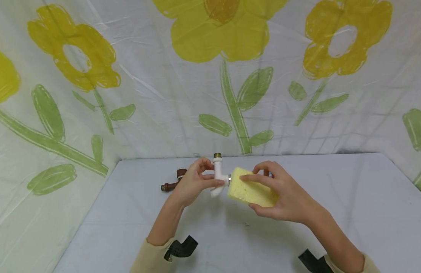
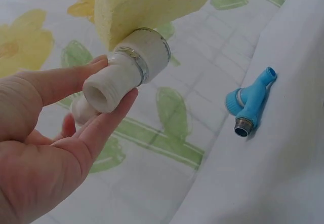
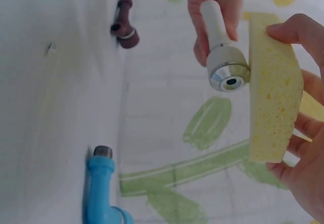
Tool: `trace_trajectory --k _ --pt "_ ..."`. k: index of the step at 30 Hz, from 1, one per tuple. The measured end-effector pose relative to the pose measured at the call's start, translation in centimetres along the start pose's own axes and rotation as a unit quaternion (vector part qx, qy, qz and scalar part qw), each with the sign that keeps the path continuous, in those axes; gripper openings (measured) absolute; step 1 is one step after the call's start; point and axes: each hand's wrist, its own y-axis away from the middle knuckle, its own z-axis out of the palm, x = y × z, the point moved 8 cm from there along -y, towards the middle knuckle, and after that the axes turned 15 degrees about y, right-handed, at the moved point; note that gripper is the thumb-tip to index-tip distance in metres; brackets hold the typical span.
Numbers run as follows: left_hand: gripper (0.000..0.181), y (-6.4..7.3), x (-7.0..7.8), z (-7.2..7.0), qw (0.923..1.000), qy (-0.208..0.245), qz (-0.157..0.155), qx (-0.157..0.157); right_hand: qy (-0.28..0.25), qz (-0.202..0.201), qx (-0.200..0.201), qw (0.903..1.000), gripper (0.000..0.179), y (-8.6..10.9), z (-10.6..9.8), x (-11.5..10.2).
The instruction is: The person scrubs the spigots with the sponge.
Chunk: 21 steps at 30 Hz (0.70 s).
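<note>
Pinching, left: your left hand [image 1: 193, 184] has 1 white fitting [image 1: 218, 176] between thumb and fingers, brass-threaded end up.
Pinching, right: your right hand [image 1: 283, 193] has 1 yellow sponge [image 1: 248, 191], thumb on the near edge, fingers over the far side.
Contact: sponge touches the fitting's wide, metal-rimmed part, between your two hands.
Fittings, count 3: 1 white, in your left hand; 1 brown fitting [image 1: 169, 187], on the table [image 1: 104, 220] left of your left hand and partly hidden by it; 1 blue fitting [image 2: 255, 97], on the table beyond your right hand, mostly covered by that hand in the head view.
Speck: 1 tiny bit [image 1: 247, 224] on the table, nearer you than both hands.
Sleeves: 2 beige, 1 behind each hand.
Backdrop: flower-print sheet [image 1: 152, 125] beyond both hands.
</note>
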Motion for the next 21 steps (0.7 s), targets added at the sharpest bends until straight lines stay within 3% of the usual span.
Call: trace_trajectory --k 3,5,12,21 --pt "0.051 0.0 -0.1 -0.1 1.0000 0.001 -0.006 -0.001 0.003 0.000 0.003 1.0000 0.059 0.0 0.0 0.1" --pt "0.056 0.1 -0.1 0.1 0.9998 -0.001 -0.008 -0.019 0.007 0.002 0.005 1.0000 0.056 0.0 -0.1 0.3" --pt "0.046 0.7 0.5 1.4 0.9926 0.014 0.021 -0.119 0.005 0.030 -0.030 0.9991 0.059 0.3 0.4 0.9" --pt "0.039 1.5 1.2 2.2 0.9829 0.038 0.048 -0.174 -0.031 0.065 -0.086 0.9937 0.052 0.6 1.1 1.5"
